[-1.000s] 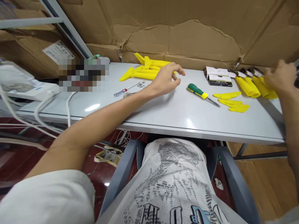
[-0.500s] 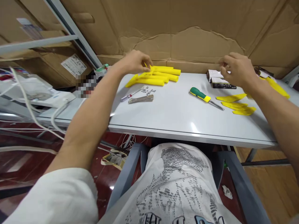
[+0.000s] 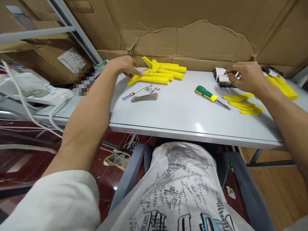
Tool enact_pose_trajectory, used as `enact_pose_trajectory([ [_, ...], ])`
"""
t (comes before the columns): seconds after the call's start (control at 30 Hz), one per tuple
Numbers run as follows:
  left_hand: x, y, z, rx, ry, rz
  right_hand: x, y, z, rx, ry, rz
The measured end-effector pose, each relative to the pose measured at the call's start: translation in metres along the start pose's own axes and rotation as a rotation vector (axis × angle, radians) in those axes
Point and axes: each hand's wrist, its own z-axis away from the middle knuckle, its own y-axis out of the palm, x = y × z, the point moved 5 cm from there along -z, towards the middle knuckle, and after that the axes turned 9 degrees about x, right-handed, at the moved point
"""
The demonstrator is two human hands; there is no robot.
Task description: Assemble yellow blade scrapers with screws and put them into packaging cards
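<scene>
Left hand (image 3: 127, 66), loosely open, nearer: at left end of yellow parts (image 3: 156, 79), lying lengthwise left-right; right hand (image 3: 247, 76) half-open by box (image 3: 225, 84).

Behind the white table (image 3: 178, 112), which reflects the light, stands creased brown cardboard (image 3: 192, 41). At the left is a grey metal frame (image 3: 83, 41), with a labelled carton (image 3: 51, 61) behind it. The floor (image 3: 103, 189) is of dark red tiles; at the right, it looks wooden. A grey chair (image 3: 128, 179) faces the table.
</scene>
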Motion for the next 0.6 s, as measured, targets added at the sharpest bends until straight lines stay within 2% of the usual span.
enact_pose_trajectory([
  [0.13,-0.001,-0.012,0.010,-0.079,0.019,0.081,0.000,0.002,0.001,-0.014,-0.001,-0.038],
  [0.27,-0.015,-0.028,0.033,-0.219,0.197,0.302,0.000,0.000,0.003,-0.018,0.017,-0.072],
  [0.43,-0.038,-0.031,0.046,-0.225,0.432,0.721,0.018,-0.012,0.006,-0.092,0.013,-0.169],
  [0.53,-0.056,-0.021,0.046,-0.166,0.531,0.848,0.040,-0.021,0.011,-0.215,-0.043,-0.503],
  [0.6,-0.071,-0.005,0.047,-0.089,0.583,0.894,0.057,-0.025,0.016,-0.244,-0.167,-0.808],
])
